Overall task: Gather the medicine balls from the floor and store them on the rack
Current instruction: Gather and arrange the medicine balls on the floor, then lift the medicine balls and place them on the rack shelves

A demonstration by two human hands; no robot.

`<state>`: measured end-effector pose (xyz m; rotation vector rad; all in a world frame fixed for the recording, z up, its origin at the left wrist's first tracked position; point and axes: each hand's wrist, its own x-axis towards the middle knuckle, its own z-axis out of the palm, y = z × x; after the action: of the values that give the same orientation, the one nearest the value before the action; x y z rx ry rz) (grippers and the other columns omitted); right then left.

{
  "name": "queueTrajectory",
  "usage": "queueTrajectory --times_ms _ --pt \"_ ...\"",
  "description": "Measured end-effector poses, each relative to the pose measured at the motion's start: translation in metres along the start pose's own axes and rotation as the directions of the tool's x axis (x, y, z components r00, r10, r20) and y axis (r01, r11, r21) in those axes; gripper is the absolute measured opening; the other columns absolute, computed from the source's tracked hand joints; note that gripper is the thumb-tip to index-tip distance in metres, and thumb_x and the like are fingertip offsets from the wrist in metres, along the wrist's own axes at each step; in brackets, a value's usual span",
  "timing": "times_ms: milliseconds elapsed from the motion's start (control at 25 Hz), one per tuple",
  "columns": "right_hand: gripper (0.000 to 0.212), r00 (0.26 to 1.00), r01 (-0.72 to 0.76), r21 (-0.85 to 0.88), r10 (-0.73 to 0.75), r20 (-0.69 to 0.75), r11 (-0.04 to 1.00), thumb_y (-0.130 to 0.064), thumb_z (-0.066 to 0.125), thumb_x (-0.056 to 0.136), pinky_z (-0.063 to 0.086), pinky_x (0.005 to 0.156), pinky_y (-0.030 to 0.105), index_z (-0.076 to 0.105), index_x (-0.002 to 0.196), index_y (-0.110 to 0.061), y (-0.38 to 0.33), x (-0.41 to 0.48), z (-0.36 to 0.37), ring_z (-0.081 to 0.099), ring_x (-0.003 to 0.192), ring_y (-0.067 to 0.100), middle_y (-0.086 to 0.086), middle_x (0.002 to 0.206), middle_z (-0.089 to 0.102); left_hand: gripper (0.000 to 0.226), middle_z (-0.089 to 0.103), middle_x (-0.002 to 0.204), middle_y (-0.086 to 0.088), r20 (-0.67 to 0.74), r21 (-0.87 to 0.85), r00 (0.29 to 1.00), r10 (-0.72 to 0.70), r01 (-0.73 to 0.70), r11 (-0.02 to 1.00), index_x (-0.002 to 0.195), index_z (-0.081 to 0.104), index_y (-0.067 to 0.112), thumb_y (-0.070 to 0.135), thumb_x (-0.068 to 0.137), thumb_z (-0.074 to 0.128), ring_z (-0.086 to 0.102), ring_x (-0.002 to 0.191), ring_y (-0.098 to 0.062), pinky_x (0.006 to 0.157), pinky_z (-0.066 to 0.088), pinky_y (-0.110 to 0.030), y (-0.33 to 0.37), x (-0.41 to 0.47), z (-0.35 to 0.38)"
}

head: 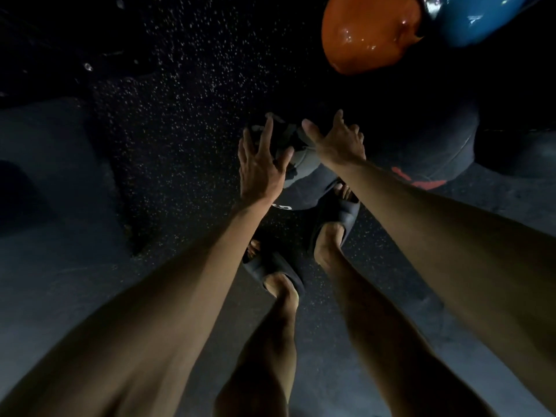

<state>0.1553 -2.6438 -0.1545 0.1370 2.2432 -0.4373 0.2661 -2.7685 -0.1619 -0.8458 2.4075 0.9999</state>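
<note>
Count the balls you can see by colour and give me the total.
Black or dark grey: 2, one between the hands and a larger one with red markings
Orange: 1
Blue: 1
Total: 4

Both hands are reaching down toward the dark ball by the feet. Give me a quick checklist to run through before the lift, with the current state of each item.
1. Left hand open and over the dark ball: ok, fingers spread.
2. Right hand open on the other side: ok, thumb spread wide.
3. Firm contact on both sides: cannot tell, the scene is very dark.
4. Feet clear of the ball: not ok, the forward sandal sits right at its edge.
5. Neighbouring balls clear: cannot tell; the large black ball lies close on the right, while the orange ball and blue ball lie further off.
6. Rack in sight: not ok, none visible.
</note>
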Motion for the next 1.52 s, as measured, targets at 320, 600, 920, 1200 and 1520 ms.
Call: queueTrajectory --times_ms 320,600,920,1200,1520 --pt "0.059 0.995 0.104 -0.024 -0.104 0.008 0.994 -0.048 0.043 0.1 0.038 0.103 0.048 0.035 0.148 -0.016 0.02 -0.033 -0.023 0.039 0.133 0.039 0.02 0.144 0.041 0.068 0.021 0.159 -0.022 0.113 0.096 0.986 -0.119 0.108 0.989 0.157 0.023 0.028 0.046 0.098 0.052 0.024 0.145 -0.04 0.114 0.032 -0.053 0.047 0.025 -0.031" --pt "0.041 0.961 0.26 -0.218 -0.229 0.158 0.941 -0.035 0.041 0.105 0.045 0.094 0.041 0.048 0.138 -0.013 -0.013 -0.165 -0.098 0.055 0.121 0.037 0.019 0.135 0.057 0.042 0.055 0.136 -0.012 0.154 0.319 0.988 -0.007 -0.043 0.947 0.136 0.05 0.015 0.035 0.099 0.053 0.056 0.122 -0.031 0.094 0.048 -0.044 0.101 -0.092 -0.145" --pt "0.035 0.903 0.428 -0.421 -0.356 0.242 0.8 -0.032 0.043 0.103 0.051 0.086 0.044 0.053 0.128 -0.009 -0.051 -0.374 -0.165 0.062 0.107 0.037 0.018 0.118 0.063 0.042 0.063 0.128 -0.013 0.257 0.214 0.961 -0.102 0.047 0.976 0.137 0.051 0.017 0.036 0.1 0.053 0.062 0.114 -0.031 0.094 0.052 -0.042 0.136 -0.28 -0.272" --pt "0.037 0.823 0.567 -0.465 -0.474 0.313 0.68 -0.033 0.043 0.102 0.05 0.094 0.044 0.054 0.131 -0.012 -0.08 -0.485 -0.176 0.059 0.113 0.038 0.017 0.124 0.061 0.043 0.062 0.126 -0.015 0.153 0.097 0.965 -0.214 0.201 0.975 0.138 0.051 0.013 0.037 0.101 0.052 0.061 0.114 -0.032 0.096 0.051 -0.043 0.11 -0.413 -0.292" --pt "0.042 0.656 0.744 -0.614 -0.463 0.597 0.263 -0.036 0.041 0.106 0.045 0.093 0.04 0.047 0.143 -0.018 -0.069 -0.581 -0.154 0.056 0.121 0.031 0.013 0.137 0.055 0.038 0.063 0.127 -0.008 -0.081 -0.236 0.842 -0.533 0.504 0.831 0.13 0.057 0.017 0.037 0.098 0.053 0.061 0.117 -0.03 0.1 0.049 -0.044 0.083 -0.558 -0.245"
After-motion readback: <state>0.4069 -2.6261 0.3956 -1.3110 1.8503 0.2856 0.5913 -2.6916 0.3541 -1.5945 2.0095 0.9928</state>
